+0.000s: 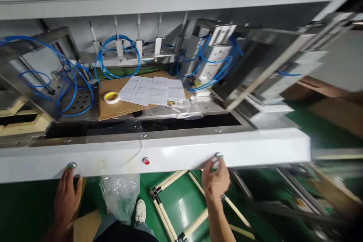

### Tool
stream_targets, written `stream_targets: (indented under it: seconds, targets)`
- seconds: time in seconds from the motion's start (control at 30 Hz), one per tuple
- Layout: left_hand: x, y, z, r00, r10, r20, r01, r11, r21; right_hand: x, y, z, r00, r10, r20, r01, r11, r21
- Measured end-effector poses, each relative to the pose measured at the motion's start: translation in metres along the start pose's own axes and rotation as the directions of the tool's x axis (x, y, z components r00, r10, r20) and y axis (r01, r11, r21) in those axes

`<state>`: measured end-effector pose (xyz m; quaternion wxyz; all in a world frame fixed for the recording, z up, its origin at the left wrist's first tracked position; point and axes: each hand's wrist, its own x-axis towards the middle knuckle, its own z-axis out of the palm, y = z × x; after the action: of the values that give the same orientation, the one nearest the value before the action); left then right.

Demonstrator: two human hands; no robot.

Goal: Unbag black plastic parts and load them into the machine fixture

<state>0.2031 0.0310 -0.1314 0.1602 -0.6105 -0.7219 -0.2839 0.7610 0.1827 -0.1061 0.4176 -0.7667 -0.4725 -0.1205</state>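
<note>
My left hand reaches up to the white front panel of a machine. Its fingers are stretched out, thumb apart, and the fingertips rest on a green push button at the left. Farther right, my right hand touches a second push button, whose green edge just shows by a fingertip. The fingers of that hand are bent and spread, with nothing held. Between the two hands sits a red button, apart from both.
Behind the panel lie cardboard, printed papers and a tape roll. Blue air hoses loop around metal fixtures. Below, a clear plastic bag hangs beside a cream pipe frame on the green floor. The right edge is blurred.
</note>
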Motion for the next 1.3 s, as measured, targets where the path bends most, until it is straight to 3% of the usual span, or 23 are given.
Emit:
stream_targets:
  seconds: [0.2, 0.33, 0.43, 0.53, 0.57, 0.63, 0.67, 0.73, 0.8, 0.83, 0.93, 1.07, 1.3]
  targets:
    - [0.009, 0.015, 0.002, 0.997, -0.078, -0.010, 0.078, 0.975, 0.210, 0.007, 0.010, 0.027, 0.991, 0.048, -0.121, -0.057, 0.996, -0.072]
    - [0.015, 0.013, -0.006, 0.994, -0.106, -0.006, 0.106, 0.984, 0.141, 0.011, 0.007, 0.024, 0.992, 0.023, -0.121, -0.030, 0.998, -0.062]
    - [0.029, 0.013, -0.020, 0.990, -0.133, -0.035, 0.135, 0.990, 0.039, 0.002, -0.016, 0.013, 0.987, -0.050, -0.152, 0.043, 0.998, -0.045]
    - [0.062, 0.025, -0.030, 0.997, -0.066, -0.048, 0.065, 0.998, -0.026, -0.021, -0.073, 0.007, 0.964, -0.244, -0.104, 0.251, 0.966, 0.062]
    - [0.077, 0.032, -0.031, 0.999, -0.014, -0.032, 0.013, 0.999, -0.037, -0.030, -0.100, 0.008, 0.913, -0.409, 0.004, 0.400, 0.894, 0.201]
    - [0.109, 0.046, -0.025, 0.993, 0.113, 0.042, -0.110, 0.992, -0.060, -0.045, -0.156, 0.012, 0.787, -0.611, 0.086, 0.561, 0.767, 0.312]
    - [0.125, 0.053, -0.020, 0.982, 0.167, 0.093, -0.161, 0.984, -0.069, -0.050, -0.182, 0.015, 0.669, -0.724, 0.169, 0.639, 0.676, 0.366]
    - [0.152, 0.064, -0.005, 0.954, 0.235, 0.188, -0.223, 0.971, -0.082, -0.051, -0.223, 0.026, 0.462, -0.837, 0.293, 0.728, 0.547, 0.414]
    - [0.171, 0.067, 0.011, 0.930, 0.250, 0.269, -0.237, 0.968, -0.081, -0.044, -0.243, 0.037, 0.357, -0.850, 0.388, 0.759, 0.506, 0.409]
    - [0.178, 0.065, 0.018, 0.921, 0.249, 0.299, -0.235, 0.969, -0.082, -0.041, -0.244, 0.041, 0.344, -0.837, 0.427, 0.764, 0.513, 0.391]
    - [0.190, 0.054, 0.034, 0.901, 0.255, 0.350, -0.230, 0.967, -0.112, -0.036, -0.231, 0.048, 0.363, -0.787, 0.499, 0.763, 0.558, 0.325]
    - [0.203, 0.039, 0.045, 0.867, 0.303, 0.396, -0.246, 0.951, -0.190, -0.045, -0.217, 0.045, 0.399, -0.773, 0.493, 0.771, 0.575, 0.276]
    - [0.242, 0.020, 0.059, 0.827, 0.355, 0.436, -0.248, 0.926, -0.284, -0.053, -0.232, 0.047, 0.417, -0.715, 0.561, 0.749, 0.620, 0.233]
